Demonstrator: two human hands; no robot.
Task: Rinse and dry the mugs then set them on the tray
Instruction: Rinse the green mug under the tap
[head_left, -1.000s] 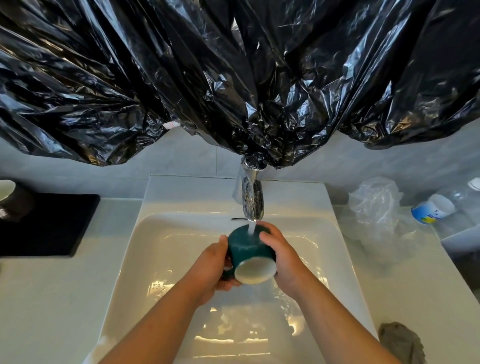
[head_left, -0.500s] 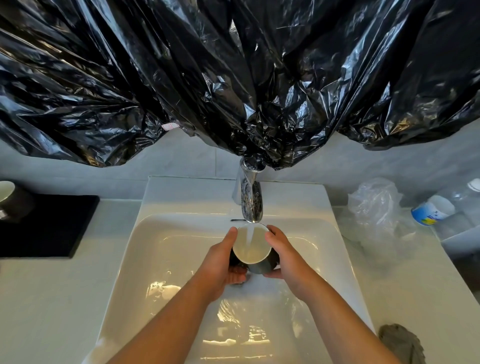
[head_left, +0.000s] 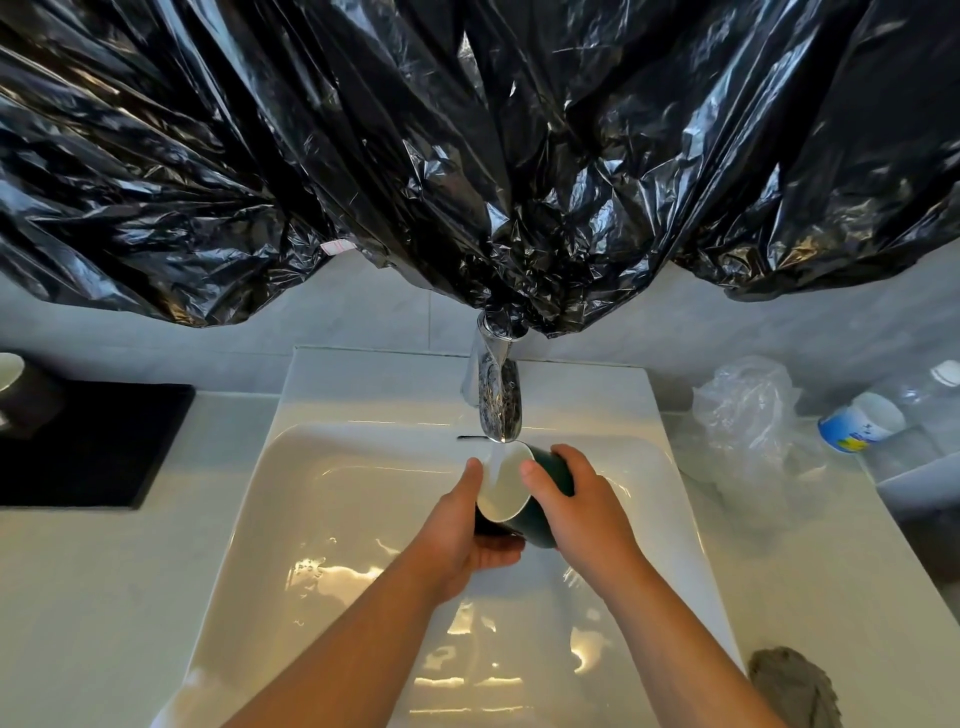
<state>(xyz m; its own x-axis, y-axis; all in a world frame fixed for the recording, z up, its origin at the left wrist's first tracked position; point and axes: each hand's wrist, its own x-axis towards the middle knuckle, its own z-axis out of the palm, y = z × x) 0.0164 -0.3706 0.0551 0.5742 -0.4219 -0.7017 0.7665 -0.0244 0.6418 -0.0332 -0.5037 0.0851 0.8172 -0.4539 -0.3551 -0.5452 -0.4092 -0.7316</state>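
Note:
A dark green mug (head_left: 537, 514) with a white inside is held over the white sink (head_left: 332, 499), right under the chrome tap (head_left: 496, 397). Water runs from the tap into its tilted mouth, which faces up and toward me. My left hand (head_left: 462, 535) cups the mug from the left and below, thumb against the rim. My right hand (head_left: 587, 504) grips its right side, thumb on the rim. A black tray (head_left: 98, 447) lies on the counter at the left, with another mug (head_left: 15, 384) at its far left edge, partly cut off.
Crinkled black plastic sheeting (head_left: 467, 156) hangs over the wall above the tap. On the right counter sit a clear plastic bag (head_left: 748, 410), a white-and-blue tub (head_left: 857, 423) and a grey cloth (head_left: 792, 686) near the front edge.
The mug went from mouth tipped toward me with water on its outside, to upright under the stream, to tilted with water running inside. Both hands stayed on it.

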